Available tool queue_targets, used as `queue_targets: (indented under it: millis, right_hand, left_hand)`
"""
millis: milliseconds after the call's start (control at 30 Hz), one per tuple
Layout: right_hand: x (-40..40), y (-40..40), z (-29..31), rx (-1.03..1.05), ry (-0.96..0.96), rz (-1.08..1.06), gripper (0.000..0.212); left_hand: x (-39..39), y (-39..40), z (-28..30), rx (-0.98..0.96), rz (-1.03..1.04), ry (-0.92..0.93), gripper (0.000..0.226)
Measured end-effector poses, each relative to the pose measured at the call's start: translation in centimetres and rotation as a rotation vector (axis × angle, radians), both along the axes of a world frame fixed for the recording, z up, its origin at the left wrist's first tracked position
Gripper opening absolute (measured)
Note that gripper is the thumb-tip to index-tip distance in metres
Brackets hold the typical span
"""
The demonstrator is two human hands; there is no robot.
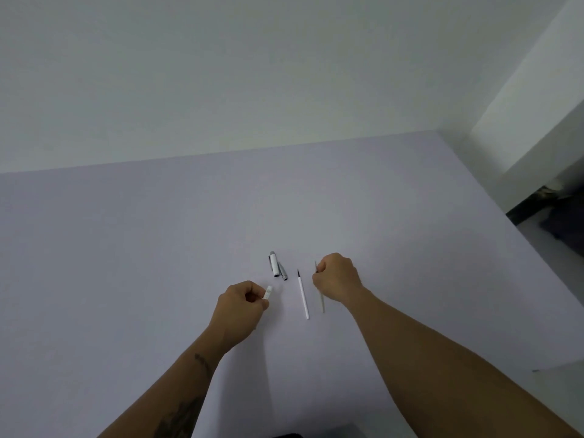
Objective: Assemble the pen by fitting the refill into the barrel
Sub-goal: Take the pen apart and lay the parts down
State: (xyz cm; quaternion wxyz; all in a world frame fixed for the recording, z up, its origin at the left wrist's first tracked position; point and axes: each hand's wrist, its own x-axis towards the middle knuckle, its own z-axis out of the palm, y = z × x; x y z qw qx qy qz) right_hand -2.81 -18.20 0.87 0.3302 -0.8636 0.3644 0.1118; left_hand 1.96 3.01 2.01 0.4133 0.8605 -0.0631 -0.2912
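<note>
Pale lavender table (158, 248): left hand (240, 306) clamps the white barrel (268, 292); right hand (336, 276) pinches a refill (322, 300) — a second refill (303, 294) lies between. Align tip with bore — slide straight.

A white barrel (267, 292) poked out of the closed left hand (241, 303). One thin white refill (303, 296) lay flat on the table, dark tip pointing away (a second, greyer one (322, 300) was pinched in the right hand (336, 276)). A white cap (274, 264) lay beyond, a small grey piece (283, 273) touching it.
</note>
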Motion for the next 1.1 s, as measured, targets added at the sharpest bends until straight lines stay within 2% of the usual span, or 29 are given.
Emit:
queue_targets:
  millis: [100, 267, 567, 733, 833, 967, 1100]
  right_hand:
    - [0.3, 0.2, -0.9, -0.083, 0.038, 0.043, 0.017]
    - [0.8, 0.2, -1.7, -0.160, 0.027, 0.090, 0.011]
    - [-0.4, 1.2, -1.4, -0.132, -0.049, 0.056, 0.004]
    - [-0.2, 3.6, -1.3, -0.132, 0.053, 0.121, 0.008]
    - [-0.1, 4.5, -1.6, -0.173, 0.074, 0.120, 0.023]
    - [-0.1, 5.2, -1.5, -0.189, 0.083, 0.096, 0.013]
    - [-0.5, 5.6, -1.4, -0.173, 0.101, 0.061, 0.013]
  left_hand:
    - [0.2, -0.1, -0.3, 0.017, 0.004, 0.005, 0.007]
    - [0.5, 0.0, -0.7, 0.027, 0.021, 0.022, 0.008]
    - [0.4, -0.1, -0.7, 0.006, 0.024, 0.043, 0.008]
    - [-0.1, 0.2, -0.5, 0.016, 0.003, 0.024, 0.008]
    - [-0.2, 0.7, -0.3, 0.015, 0.010, 0.014, 0.009]
    - [-0.1, 1.5, -0.2, 0.025, 0.017, 0.008, 0.008]
    - [-0.5, 2.0, -0.3, 0.024, 0.017, 0.010, 0.009]
